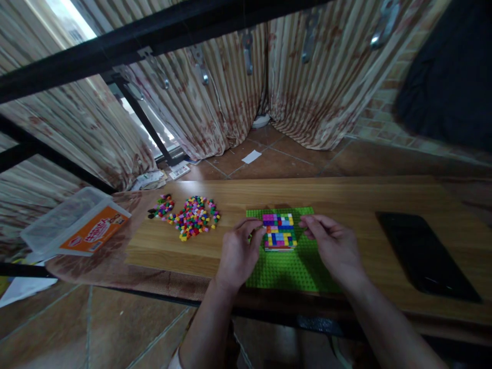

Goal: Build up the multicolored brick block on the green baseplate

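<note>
A multicoloured block of toy bricks (pixel 279 237) sits on the upper part of a green studded baseplate (pixel 269 271). Its top is a patchwork of blue, purple, yellow, white, red and green pieces. My left hand (pixel 240 251) is at the left side of the block, thumb and forefinger curled together close to its edge. Whatever those fingertips may hold is too small to make out. Just right of the block, my right hand (pixel 336 243) hovers over the baseplate with its fingertips pinched. Any piece between them cannot be made out.
Loose small bricks (pixel 196 215) lie heaped on the left of the wooden board (pixel 230 192). A black phone-like slab (pixel 425 253) rests at the right. Beyond the board's left end stands a clear plastic box (pixel 61 215) with an orange label. Curtains (pixel 223 97) hang behind.
</note>
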`<state>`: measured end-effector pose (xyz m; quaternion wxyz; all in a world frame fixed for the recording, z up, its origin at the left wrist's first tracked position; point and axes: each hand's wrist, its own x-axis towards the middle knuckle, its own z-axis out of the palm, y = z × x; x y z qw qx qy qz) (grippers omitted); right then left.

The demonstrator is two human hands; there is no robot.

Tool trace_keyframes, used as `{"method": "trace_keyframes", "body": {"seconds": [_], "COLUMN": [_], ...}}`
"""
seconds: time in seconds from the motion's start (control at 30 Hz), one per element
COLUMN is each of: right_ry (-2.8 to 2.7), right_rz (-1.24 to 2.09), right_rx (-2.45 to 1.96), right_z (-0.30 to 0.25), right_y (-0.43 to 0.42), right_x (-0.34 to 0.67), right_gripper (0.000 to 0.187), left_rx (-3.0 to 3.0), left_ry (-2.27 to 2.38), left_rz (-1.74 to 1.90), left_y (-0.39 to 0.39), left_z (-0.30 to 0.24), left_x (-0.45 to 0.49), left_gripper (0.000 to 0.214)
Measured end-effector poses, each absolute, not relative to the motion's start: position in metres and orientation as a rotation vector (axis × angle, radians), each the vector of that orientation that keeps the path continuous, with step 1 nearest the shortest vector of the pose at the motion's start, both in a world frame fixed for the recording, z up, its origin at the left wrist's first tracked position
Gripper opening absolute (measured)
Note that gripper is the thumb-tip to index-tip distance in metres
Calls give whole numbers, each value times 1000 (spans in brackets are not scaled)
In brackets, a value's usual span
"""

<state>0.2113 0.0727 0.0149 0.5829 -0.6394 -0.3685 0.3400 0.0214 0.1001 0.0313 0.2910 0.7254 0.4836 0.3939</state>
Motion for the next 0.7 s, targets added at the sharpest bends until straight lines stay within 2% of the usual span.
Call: {"method": "trace_keyframes", "body": {"seconds": [0.13,0.33,0.7], "right_ry": [-846,-845,-879], "right_rz": [803,803,833], "right_rx": [-1500,-1498,-1466], "right_z": [16,15,11], "right_y": [73,74,75], "right_x": [212,213,210], "right_gripper": [38,37,36], "left_rx": [1518,944,861], "left_ry": [1287,1216,1164], "left_rz": [1120,1077,1119], "left_y": [104,109,111], "left_z": [26,28,29], "left_x": [26,31,35], "left_gripper": [9,18,17]}}
